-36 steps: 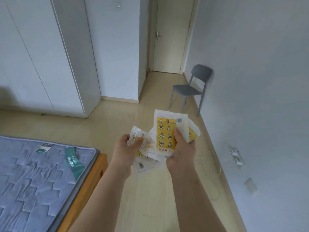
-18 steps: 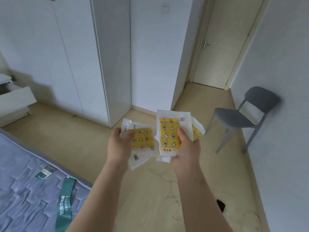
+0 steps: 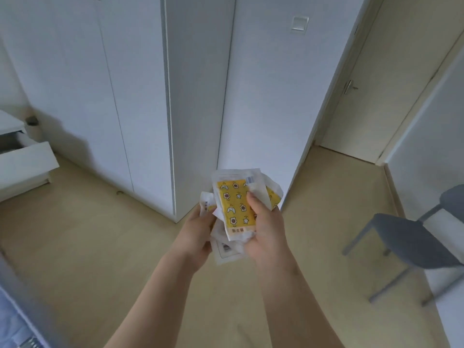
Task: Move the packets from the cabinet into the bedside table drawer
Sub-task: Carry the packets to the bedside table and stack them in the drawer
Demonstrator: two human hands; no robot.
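Two bare hands are meeting in the middle of the frame, sharing a loose bundle of packets (image 3: 234,207). At least four white-edged packets are showing, overlapping so much that an exact count cannot be told. One is facing the camera upright, its yellow panel printed with small stars and moons.

The right hand (image 3: 263,227) is gripping that front one, with the thumb pressing on its upper right corner and the fingers curling behind; one more packet with a yellow edge is peeking out at its right. The left hand (image 3: 198,229) is pinching one packet at the bundle's left side, and one packet with a dark label is hanging below, between the two hands.

Behind them, in the upper left of the frame, one white cabinet (image 3: 113,84) is standing with two doors closed. At the left edge one drawer (image 3: 25,162) of the bedside table (image 3: 7,121) is standing pulled out, well apart from the packets.

One grey chair (image 3: 414,237) is sitting at the right on the pale floor (image 3: 88,247). One door (image 3: 376,84) is showing closed at upper right, one light switch (image 3: 300,23) near the top, and one corner of a bed (image 3: 12,327) at lower left.
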